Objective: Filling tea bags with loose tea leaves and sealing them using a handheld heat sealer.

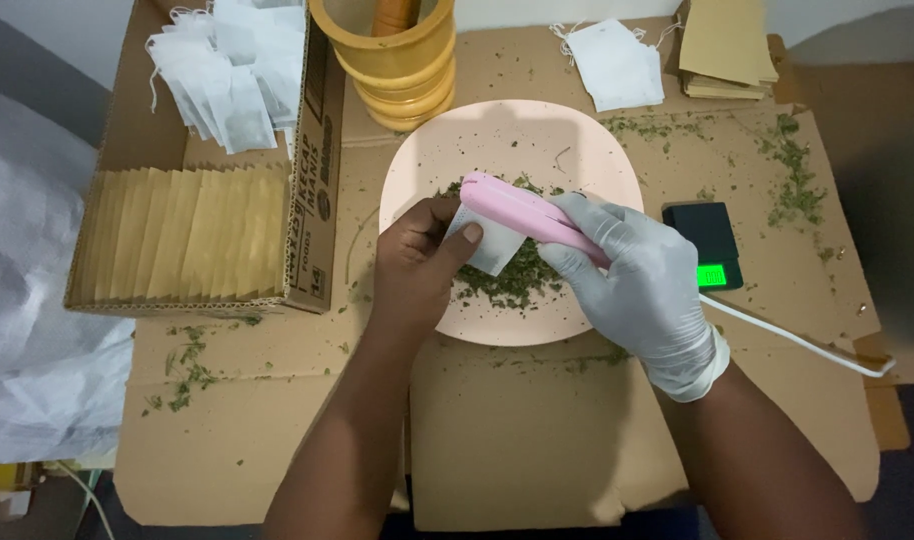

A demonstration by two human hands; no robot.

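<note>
The bare left hand (pixel 417 262) pinches a small white bag (pixel 485 242) over the pink plate (pixel 597 170) of dried herbs (pixel 512 280) — the gloved right hand (pixel 642 280) grips a pink sealer (pixel 522 212), clamped on the bag's edge.

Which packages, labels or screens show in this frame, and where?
Cardboard box: left of the plate, brown, open, holding tan envelopes and white bags, dark print on its side.
Pocket scale: right of the gloved right hand, small, black, with a lit green screen.

Left hand (pixel 417 262) pinches white sachet (pixel 489 243); gloved right hand (pixel 642 280) clamps pink sealer (pixel 532 212) over plate (pixel 602 170).
</note>
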